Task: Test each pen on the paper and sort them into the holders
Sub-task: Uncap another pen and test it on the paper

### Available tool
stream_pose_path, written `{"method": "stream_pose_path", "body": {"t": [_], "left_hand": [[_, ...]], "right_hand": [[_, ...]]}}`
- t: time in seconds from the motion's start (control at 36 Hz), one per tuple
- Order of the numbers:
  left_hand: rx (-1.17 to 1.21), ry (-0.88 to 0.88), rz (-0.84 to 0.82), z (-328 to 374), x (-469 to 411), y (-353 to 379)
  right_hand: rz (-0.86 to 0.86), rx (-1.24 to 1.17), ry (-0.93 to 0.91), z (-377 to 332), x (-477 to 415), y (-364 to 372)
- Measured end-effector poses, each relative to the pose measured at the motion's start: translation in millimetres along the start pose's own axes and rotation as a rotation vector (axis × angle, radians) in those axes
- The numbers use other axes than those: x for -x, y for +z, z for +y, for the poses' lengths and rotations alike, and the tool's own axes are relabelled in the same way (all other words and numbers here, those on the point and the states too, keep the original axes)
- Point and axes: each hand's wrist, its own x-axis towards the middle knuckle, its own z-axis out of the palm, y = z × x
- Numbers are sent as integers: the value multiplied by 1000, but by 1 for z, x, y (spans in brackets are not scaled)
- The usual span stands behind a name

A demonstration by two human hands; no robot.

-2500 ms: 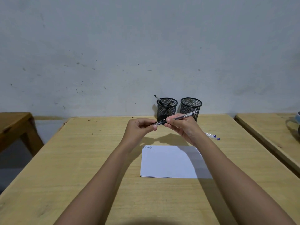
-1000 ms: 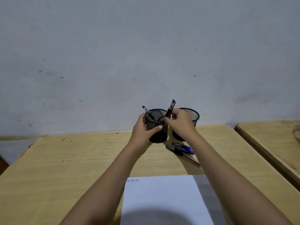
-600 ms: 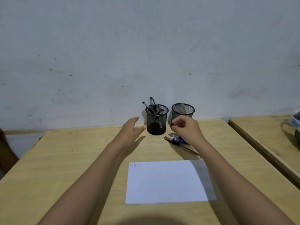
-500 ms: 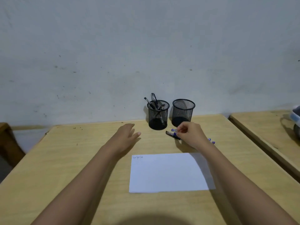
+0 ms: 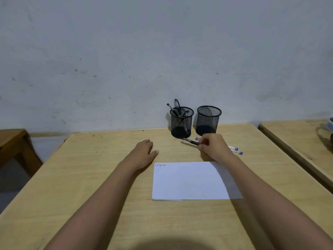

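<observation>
Two black mesh holders stand at the table's far edge. The left holder [image 5: 181, 123] has three pens leaning in it; the right holder [image 5: 208, 120] looks empty. My right hand [image 5: 215, 147] pinches a black pen [image 5: 190, 141] that lies in front of the holders. Two clear pens with blue caps [image 5: 235, 150] poke out to the right from behind that hand. A white sheet of paper [image 5: 191, 181] lies nearer me, with small scribbles [image 5: 160, 165] at its top left corner. My left hand [image 5: 144, 150] rests flat on the table, left of the paper.
The wooden table [image 5: 90, 177] ends at a grey wall. A second wooden table [image 5: 297, 141] stands close on the right, with a partly seen object [image 5: 330, 127] at its far edge. A darker wooden table [image 5: 10, 139] is at the left.
My right hand dropped a black pen into the left holder, which my left hand then let go. The right hand came down and took hold of a black pen on the table.
</observation>
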Motion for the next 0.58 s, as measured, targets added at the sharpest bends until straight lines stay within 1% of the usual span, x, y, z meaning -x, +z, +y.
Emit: {"method": "stream_pose_path", "body": {"t": [0.11,0.25,0.44,0.53,0.58], "left_hand": [[166,78,57,24,-3,-4],[268,187,125,47,-5,-5],[479,220,173,45,2,-10],[541,224,188,43,8,-17],[576,214,208,39,11,-21]], "right_hand": [[-5,-48,-124,-18,1,1],[-77,-59,-233,-36,1,-2],[-113,-136,-353,-41,8,-18],[-108,-209,-360,-35,11,-24],[-120,-340,-302,-31,14,-27]]}}
